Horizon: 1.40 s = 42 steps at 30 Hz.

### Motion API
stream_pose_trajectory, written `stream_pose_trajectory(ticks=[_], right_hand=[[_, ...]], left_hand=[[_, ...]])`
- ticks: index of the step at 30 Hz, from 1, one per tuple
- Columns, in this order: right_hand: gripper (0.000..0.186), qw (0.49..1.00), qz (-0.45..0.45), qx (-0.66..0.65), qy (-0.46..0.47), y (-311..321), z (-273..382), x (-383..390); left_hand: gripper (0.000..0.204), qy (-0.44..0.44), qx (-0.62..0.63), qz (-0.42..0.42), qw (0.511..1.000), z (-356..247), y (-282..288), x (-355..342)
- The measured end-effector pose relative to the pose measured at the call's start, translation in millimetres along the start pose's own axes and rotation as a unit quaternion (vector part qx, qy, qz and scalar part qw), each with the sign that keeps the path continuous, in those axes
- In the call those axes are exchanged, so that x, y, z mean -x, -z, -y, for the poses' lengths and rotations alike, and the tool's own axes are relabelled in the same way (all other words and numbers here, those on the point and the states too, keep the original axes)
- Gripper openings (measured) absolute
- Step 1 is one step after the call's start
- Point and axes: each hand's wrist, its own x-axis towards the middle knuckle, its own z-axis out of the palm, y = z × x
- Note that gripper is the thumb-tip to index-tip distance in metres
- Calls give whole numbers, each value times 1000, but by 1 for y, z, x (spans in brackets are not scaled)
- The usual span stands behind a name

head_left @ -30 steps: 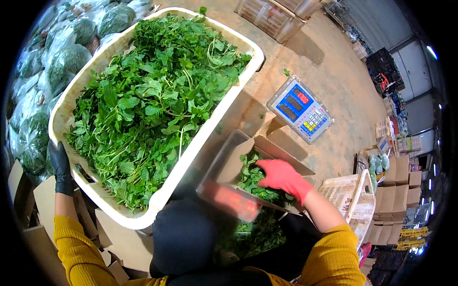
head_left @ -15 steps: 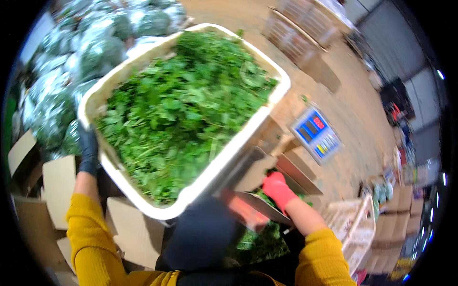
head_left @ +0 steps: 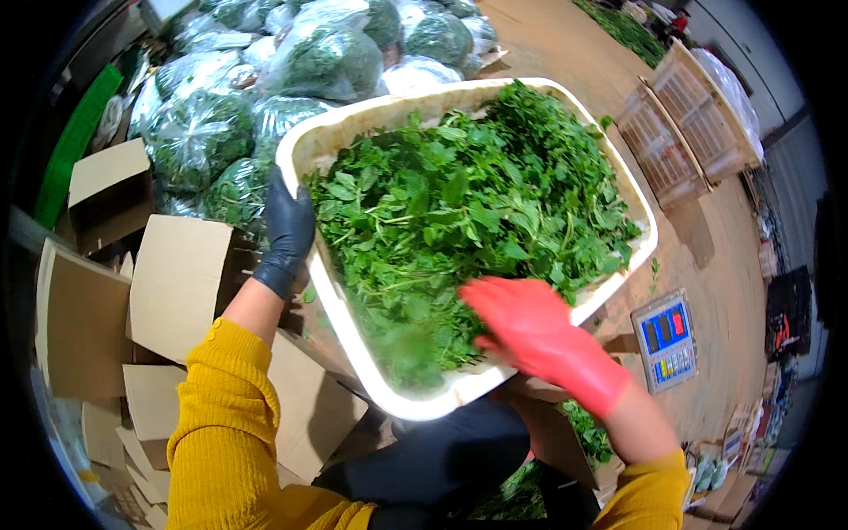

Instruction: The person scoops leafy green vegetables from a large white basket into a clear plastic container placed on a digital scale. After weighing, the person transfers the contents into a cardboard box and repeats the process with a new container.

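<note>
A large white plastic tub (head_left: 649, 243), heaped with leafy green herb sprigs (head_left: 459, 212), stands tilted in front of me. My left hand (head_left: 290, 225), in a black glove, grips the tub's left wall near its far left corner. Over the near right part of the tub, my right hand (head_left: 530, 331) in a red rubber glove reaches into the sprigs. Its fingers are apart, with the tips at the leaves and partly hidden. More greens (head_left: 587, 433) lie in an open cardboard box below my right forearm.
Clear plastic bags of greens (head_left: 327, 57) are piled at the far left. Open cardboard boxes (head_left: 177, 283) crowd my left side. A digital scale (head_left: 667, 340) lies on the floor at right, with slatted plastic crates (head_left: 667, 132) beyond it. A green crate (head_left: 75, 146) stands far left.
My right hand has moved from the cardboard box at right up into the sprigs in the tub. The view has shifted, so the tub now appears further right. My left hand stays on the tub.
</note>
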Motion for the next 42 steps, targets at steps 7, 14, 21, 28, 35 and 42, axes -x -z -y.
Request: stream_pose_trajectory(ticks=[7,14,21,28,35,42], right_hand=[[72,995,42,85,28,-84,-5,-117],[60,979,197,28,36,-67,-1,-78],[67,982,86,130,106,-47,3,-79],[86,974,-62,205,76,-104,-22,-150],[46,989,66,127,-45,-122,-8,-135],[25,994,-29,-31,-96,-60,-25,-106]], left_hand=[[49,23,13,17,1000,-7,8,1],[51,-15,2,-16,1000,-2,6,2],[52,-15,46,-9,999,0,7,4],[51,-46,43,-30,998,4,1,1],[50,-20,25,-19,999,0,7,3],[51,17,33,-22,999,-4,1,4]])
